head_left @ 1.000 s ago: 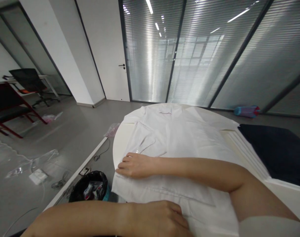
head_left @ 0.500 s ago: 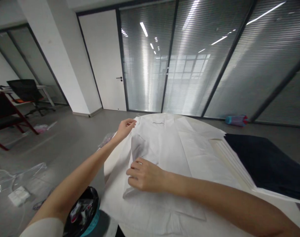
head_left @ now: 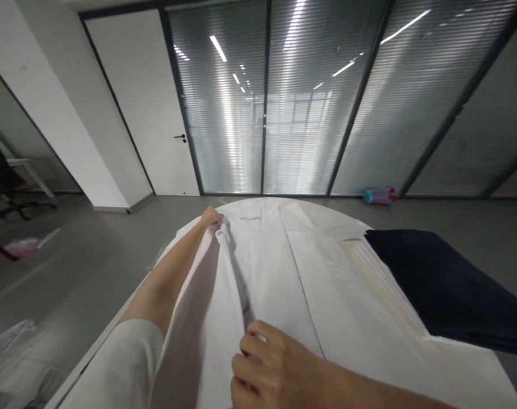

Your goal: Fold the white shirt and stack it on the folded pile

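Note:
A white cloth garment (head_left: 275, 272) is spread over a pale round-edged table (head_left: 467, 363). My left hand (head_left: 211, 217) reaches to the far left of the garment, its fingers closed on the cloth there. Nearer to me, my right hand (head_left: 269, 363) grips the same piece with curled fingers. Between the two hands the cloth rises in a long fold, and its left part hangs toward my left sleeve. Some of my right fingertips are hidden behind the fold.
Right of the garment, a folded dark navy cloth (head_left: 437, 289) lies over a stack of white folded layers (head_left: 395, 284). A blue and pink bundle (head_left: 380, 196) rests on the floor by the glass wall. Clear plastic (head_left: 11, 338) lies on the floor at left.
Both hands have lifted the garment's left part into a raised fold. My right hand has come closer to me. The view has shifted right, and the black-lined bin is out of sight.

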`<state>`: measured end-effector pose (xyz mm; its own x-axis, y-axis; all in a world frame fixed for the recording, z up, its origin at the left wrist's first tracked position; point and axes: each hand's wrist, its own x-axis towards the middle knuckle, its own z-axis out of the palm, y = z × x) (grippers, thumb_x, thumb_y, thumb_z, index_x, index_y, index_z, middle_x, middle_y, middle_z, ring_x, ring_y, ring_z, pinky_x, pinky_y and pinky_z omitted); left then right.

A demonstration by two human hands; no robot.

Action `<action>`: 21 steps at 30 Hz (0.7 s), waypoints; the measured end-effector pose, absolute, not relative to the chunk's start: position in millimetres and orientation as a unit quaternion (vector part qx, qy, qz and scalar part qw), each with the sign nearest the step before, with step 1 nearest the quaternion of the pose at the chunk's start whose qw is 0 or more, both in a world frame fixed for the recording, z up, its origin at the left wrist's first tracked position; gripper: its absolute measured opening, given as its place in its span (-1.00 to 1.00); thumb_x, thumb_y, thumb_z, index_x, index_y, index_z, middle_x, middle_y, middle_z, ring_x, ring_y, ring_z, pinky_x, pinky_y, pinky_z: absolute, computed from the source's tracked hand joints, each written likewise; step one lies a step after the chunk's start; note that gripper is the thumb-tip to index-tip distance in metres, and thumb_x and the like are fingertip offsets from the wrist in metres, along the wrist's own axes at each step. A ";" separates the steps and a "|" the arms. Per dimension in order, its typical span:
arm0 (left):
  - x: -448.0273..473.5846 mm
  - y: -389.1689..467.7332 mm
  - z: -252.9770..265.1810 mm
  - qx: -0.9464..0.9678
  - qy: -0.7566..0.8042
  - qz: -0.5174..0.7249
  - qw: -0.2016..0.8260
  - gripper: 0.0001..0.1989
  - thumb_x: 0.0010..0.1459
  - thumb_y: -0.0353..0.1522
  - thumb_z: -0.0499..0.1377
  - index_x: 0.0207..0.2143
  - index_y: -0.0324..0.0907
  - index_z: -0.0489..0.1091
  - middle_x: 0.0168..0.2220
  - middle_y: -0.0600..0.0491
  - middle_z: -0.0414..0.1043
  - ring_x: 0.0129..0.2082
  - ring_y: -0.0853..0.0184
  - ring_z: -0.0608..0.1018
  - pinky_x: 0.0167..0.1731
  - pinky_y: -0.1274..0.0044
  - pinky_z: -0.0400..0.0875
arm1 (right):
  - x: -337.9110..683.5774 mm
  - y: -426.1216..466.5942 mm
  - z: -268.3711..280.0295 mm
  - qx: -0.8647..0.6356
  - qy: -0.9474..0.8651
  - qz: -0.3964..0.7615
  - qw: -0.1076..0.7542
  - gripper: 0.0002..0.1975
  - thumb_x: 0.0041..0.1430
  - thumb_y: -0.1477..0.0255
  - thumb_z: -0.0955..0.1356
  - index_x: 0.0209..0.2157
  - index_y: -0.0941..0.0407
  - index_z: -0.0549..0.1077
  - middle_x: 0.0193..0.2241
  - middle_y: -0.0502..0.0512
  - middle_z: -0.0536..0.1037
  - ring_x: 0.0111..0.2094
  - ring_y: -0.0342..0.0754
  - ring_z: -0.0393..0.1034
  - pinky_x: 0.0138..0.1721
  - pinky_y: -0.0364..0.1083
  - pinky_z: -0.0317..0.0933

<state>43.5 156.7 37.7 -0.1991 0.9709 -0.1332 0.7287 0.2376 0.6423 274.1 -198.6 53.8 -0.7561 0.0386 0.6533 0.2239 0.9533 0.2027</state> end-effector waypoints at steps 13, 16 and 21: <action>174.6 170.4 7.0 0.707 0.620 0.309 0.142 -0.76 -0.02 -0.48 0.35 -0.24 -0.18 0.48 -0.47 0.03 0.54 -0.23 0.19 0.63 -0.16 0.44 0.45 | 320.5 -223.2 5.3 -0.189 -0.933 -0.103 0.290 -0.71 0.29 0.55 0.33 -0.52 0.11 0.26 -0.58 -0.08 0.31 -0.49 -0.15 0.10 -0.38 -0.07 -0.03; 184.2 164.5 -0.4 0.707 0.622 0.319 0.112 -0.71 0.04 -0.49 0.28 -0.13 -0.16 0.45 -0.33 -0.03 0.59 -0.11 0.15 0.61 -0.09 0.41 0.41 | 322.7 -220.5 -0.4 -0.202 -0.937 -0.061 0.277 -0.71 0.35 0.50 0.30 -0.49 0.11 0.26 -0.58 -0.10 0.32 -0.50 -0.16 0.10 -0.36 -0.08 -0.01; 190.8 165.0 6.5 0.718 0.616 0.314 0.087 -0.63 0.13 -0.48 0.18 0.02 -0.09 0.39 -0.23 0.00 0.59 -0.07 0.20 0.58 -0.05 0.45 0.38 | 327.4 -217.1 -13.9 -0.201 -0.950 -0.024 0.239 -0.69 0.41 0.41 0.27 -0.47 0.10 0.24 -0.56 -0.11 0.33 -0.50 -0.15 0.09 -0.37 -0.09 -0.01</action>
<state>190.8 165.0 6.5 0.0449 0.9382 0.3432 0.8286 -0.2268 0.5119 327.4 -217.1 -13.9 -0.8051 0.3697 0.4639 0.3923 0.9184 -0.0510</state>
